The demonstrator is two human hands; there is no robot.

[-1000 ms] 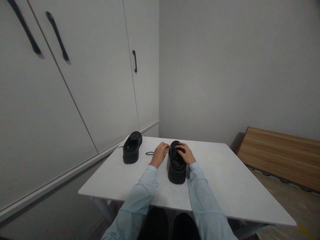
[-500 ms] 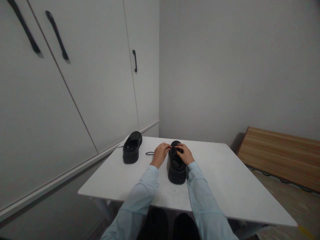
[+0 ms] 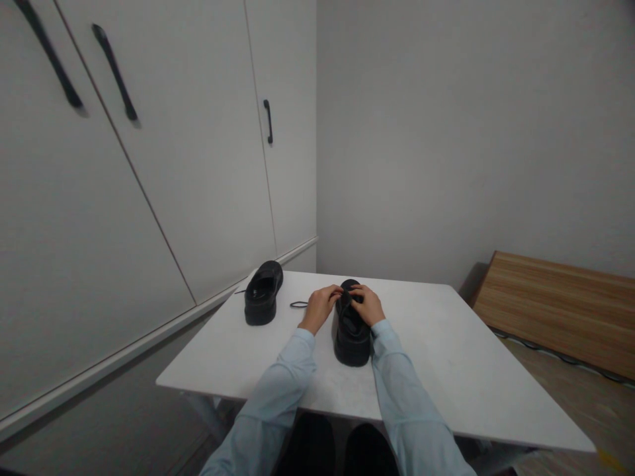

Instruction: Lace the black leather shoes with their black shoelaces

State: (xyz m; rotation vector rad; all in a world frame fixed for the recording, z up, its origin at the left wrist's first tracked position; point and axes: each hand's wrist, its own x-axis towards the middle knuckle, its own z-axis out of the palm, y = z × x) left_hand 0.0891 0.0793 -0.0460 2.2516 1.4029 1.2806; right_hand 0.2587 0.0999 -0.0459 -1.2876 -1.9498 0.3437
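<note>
Our left hand (image 3: 320,307) pinches the lace (image 3: 297,304) at the near shoe (image 3: 351,334); our right hand (image 3: 370,305) grips its upper, steadying it on the tabletop (image 3: 446,357)

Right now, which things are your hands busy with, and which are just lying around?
Busy: left hand, pinching the shoelace; right hand, on the near shoe.
Lying around: far shoe on the table; wooden board; cupboard doors.

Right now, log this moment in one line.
left hand: touching near shoe; right hand: on near shoe; other shoe: untouched; lace: on table
</note>
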